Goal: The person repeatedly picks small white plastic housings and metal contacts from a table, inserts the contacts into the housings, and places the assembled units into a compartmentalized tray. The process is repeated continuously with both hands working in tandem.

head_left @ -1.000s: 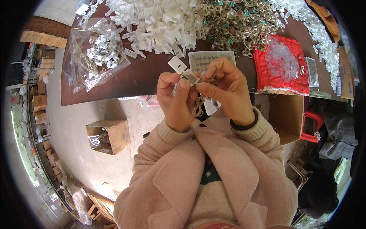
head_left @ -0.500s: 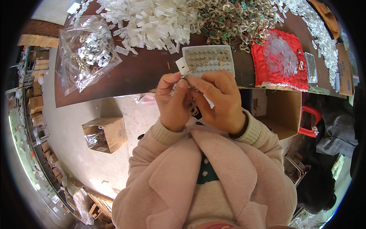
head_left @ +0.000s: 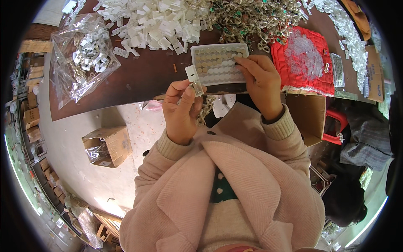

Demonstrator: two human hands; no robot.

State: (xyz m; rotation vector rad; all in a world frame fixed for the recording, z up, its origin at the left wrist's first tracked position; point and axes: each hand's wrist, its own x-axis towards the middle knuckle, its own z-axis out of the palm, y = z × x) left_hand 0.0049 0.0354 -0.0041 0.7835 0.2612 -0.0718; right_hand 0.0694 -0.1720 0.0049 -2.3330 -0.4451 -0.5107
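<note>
1. Across the upper view, a dark brown table [head_left: 147, 77].
2. Heaped toward its back, left of centre, a pile of white plastic pieces [head_left: 147, 25].
3. Just right of that, touching, a heap of metal clasps [head_left: 252, 21] with green bits mixed in.
4. Near the table's left end, a clear plastic bag [head_left: 84, 59] with white and metallic pieces inside.
5. On the right, a red cloth [head_left: 308, 86] under loose clear pieces [head_left: 304, 59].
6. Between bag and cloth, near the front edge, a pale tray [head_left: 228, 80].
7. At the tray's right side, the right hand [head_left: 264, 82], thumb and forefinger narrowed nearly together; cannot tell whether gripping anything.
8. In front of the tray's left corner, the left hand [head_left: 180, 109], thumb and fingers pinched on a white hinged piece [head_left: 192, 74], flap raised, dark slot in it.
9. Dangling beside that palm, metal loops [head_left: 205, 111].
10. Set in rows in the tray, small round discs [head_left: 208, 59], whiter toward the front.
</note>
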